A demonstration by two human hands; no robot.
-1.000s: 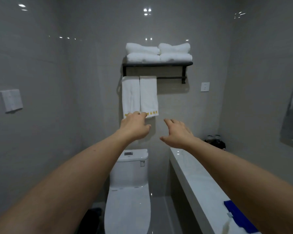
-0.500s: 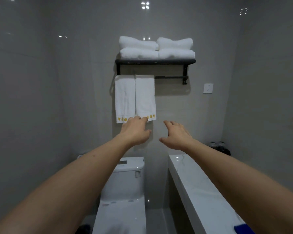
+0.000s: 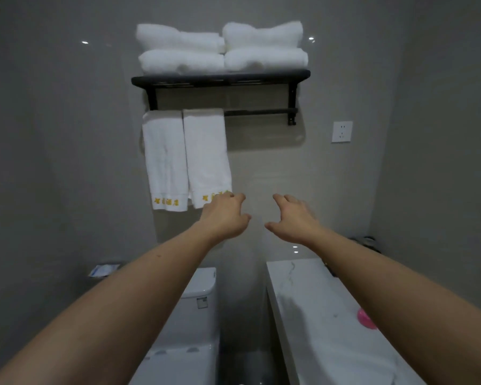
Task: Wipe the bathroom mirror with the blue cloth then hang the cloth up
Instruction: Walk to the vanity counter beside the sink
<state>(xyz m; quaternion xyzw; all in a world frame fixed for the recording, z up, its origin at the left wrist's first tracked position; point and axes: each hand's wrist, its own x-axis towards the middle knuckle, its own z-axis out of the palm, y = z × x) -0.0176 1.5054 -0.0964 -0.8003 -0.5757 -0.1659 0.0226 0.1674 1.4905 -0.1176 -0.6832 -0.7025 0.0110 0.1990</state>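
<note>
Both my arms reach forward toward the wall. My left hand (image 3: 225,215) hangs with loosely curled fingers at the lower corner of the right-hand white hanging towel (image 3: 206,157); whether it touches the towel I cannot tell. My right hand (image 3: 292,220) is empty, fingers relaxed, in front of the bare wall. The black towel rack (image 3: 220,79) has a rail (image 3: 261,112) whose right half is bare. The blue cloth and the mirror are out of view.
Folded white towels (image 3: 222,48) are stacked on the rack's shelf, and a second white towel (image 3: 164,162) hangs at the left. Below are a white toilet (image 3: 189,323) and a marble counter (image 3: 317,315) with a pink object (image 3: 365,319). A wall socket (image 3: 342,131) sits right of the rack.
The view has moved closer to the rack and tilted up. The blue cloth on the counter has dropped out of view. Both hands stay outstretched and empty.
</note>
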